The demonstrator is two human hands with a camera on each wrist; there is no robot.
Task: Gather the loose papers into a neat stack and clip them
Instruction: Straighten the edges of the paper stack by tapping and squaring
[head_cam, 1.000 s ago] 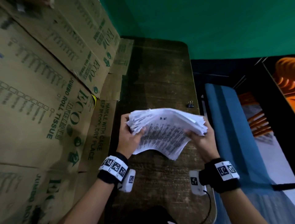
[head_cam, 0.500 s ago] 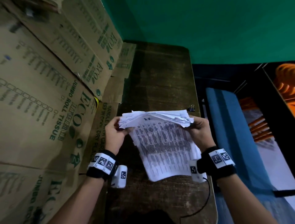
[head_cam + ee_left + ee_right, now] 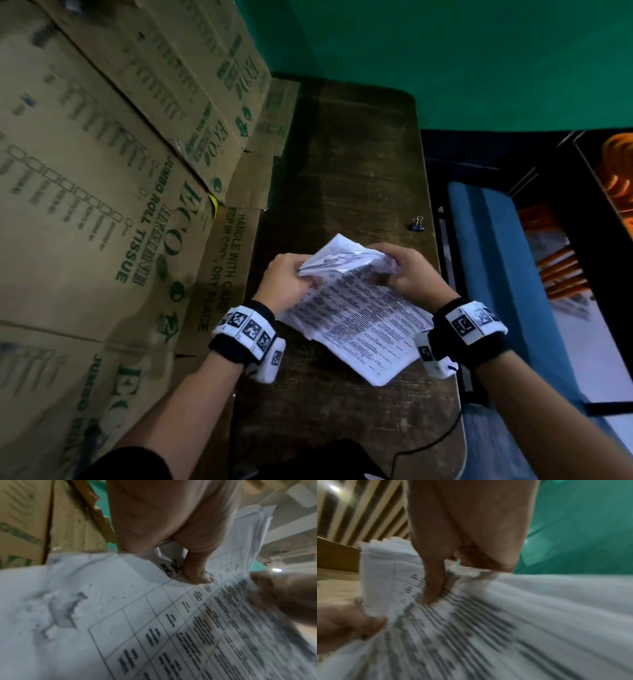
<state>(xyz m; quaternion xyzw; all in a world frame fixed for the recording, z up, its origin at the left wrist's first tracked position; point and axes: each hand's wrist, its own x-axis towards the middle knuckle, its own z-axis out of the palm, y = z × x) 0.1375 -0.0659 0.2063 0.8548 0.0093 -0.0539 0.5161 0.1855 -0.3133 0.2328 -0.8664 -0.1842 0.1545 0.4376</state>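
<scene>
Both thumbs pinch the far edge of the papers (image 3: 356, 308): left hand (image 3: 286, 282) and right hand (image 3: 409, 274) grip opposite corners above the table (image 3: 359, 154). Sheets look uneven, so I'd loosen slightly and tap the edges square. The binder clip (image 3: 417, 224) waits near the right edge.

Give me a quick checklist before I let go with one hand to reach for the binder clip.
1. Left hand grips the papers: ok, thumb on top in the left wrist view.
2. Right hand grips the papers: ok.
3. Edges squared: not ok, sheets are fanned and crumpled at the far end.
4. Binder clip within sight: ok, lying on the table beyond the right hand, near the right edge.
5. Clip free of the papers: ok, it lies apart.
6. Clip large enough for the stack: cannot tell.
</scene>
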